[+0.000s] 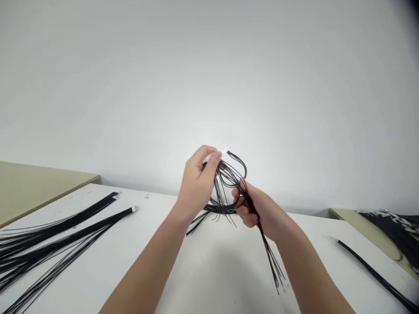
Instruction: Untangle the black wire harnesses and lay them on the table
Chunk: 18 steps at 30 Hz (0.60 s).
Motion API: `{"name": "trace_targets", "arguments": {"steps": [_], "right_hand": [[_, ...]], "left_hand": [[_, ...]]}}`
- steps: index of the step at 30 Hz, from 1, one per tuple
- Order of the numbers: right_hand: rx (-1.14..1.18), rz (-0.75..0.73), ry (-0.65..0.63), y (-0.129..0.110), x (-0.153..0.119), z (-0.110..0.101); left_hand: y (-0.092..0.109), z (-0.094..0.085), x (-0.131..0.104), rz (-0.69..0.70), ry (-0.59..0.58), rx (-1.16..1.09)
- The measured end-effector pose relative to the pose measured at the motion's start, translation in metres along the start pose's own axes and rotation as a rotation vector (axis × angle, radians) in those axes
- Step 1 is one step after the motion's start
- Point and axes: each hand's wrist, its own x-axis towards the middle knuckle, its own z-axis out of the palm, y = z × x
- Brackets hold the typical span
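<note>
Above the white table, my left hand (200,181) pinches a bundle of thin black wires between thumb and fingers, close to a white connector (224,151). The black wires (229,174) loop and fan out between my two hands. My right hand (255,205) is closed around the same bundle lower down. From it the loose wire ends (273,261) hang toward the table. Behind my hands, more black wires (196,222) curve low over the table; whether they belong to the held bundle I cannot tell.
On the left of the white table (209,270) lie several black wire bundles (98,222) with white connectors. A single black cable (369,266) rests at the right. Beige side surfaces (39,183) flank the table, the right one bearing dark wires (393,231). A pale wall stands behind.
</note>
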Motion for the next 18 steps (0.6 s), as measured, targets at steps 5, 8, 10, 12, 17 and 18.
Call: {"name": "trace_targets", "arguments": {"steps": [5, 8, 10, 12, 17, 18], "right_hand": [[0.178, 0.173, -0.091, 0.008, 0.018, 0.000], [0.194, 0.101, -0.048, 0.008, 0.019, 0.000], [0.139, 0.019, 0.014, 0.006, 0.017, -0.002], [0.057, -0.071, 0.090, 0.003, 0.015, -0.005], [-0.087, -0.271, 0.297, -0.006, 0.007, -0.022], [-0.125, -0.304, 0.343, -0.007, 0.005, -0.025]], "left_hand": [[-0.001, 0.011, -0.004, 0.036, 0.071, -0.040], [-0.002, 0.010, -0.003, 0.022, 0.044, -0.050], [-0.002, 0.007, -0.001, -0.005, -0.003, -0.057], [-0.002, 0.003, 0.001, -0.044, -0.072, -0.074], [0.004, -0.004, 0.001, -0.110, -0.234, -0.012], [0.006, -0.005, 0.001, -0.123, -0.266, 0.018]]}}
